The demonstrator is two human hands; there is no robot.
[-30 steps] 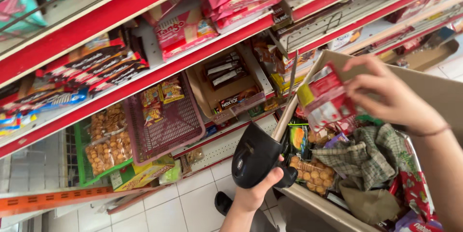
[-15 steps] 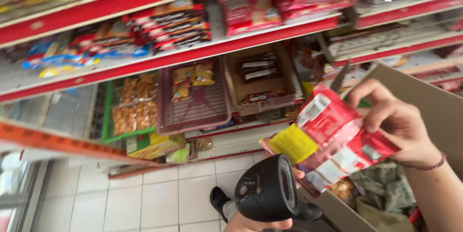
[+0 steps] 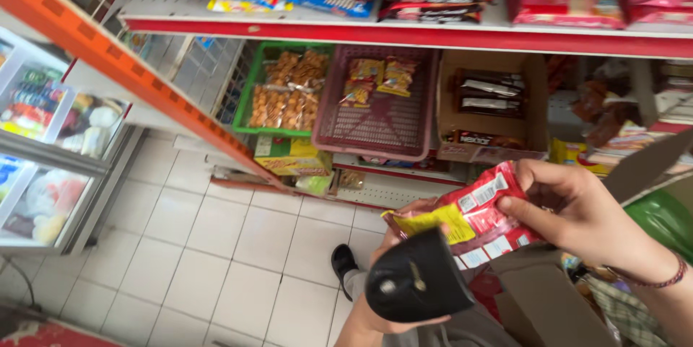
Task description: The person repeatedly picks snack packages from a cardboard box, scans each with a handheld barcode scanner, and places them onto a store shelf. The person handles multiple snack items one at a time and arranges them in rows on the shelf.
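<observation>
Head view shows the right hand [image 3: 577, 210] pinching a red and yellow snack packet [image 3: 469, 221] by its upper right end, so its long axis runs from lower left to upper right, above an open cardboard box [image 3: 548, 296]. Just below it the left hand [image 3: 393, 311] is clenched around a black handheld scanner [image 3: 417, 283], whose head points up at the packet. Behind them stand the shelves with a pink basket [image 3: 379, 112] and a green basket [image 3: 285, 91] of snacks, above the white tiled floor [image 3: 216, 246].

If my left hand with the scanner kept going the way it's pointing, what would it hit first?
Most likely the red and yellow snack packet held by the right hand; the black scanner in the left hand sits just below it, though depth is unclear.
</observation>
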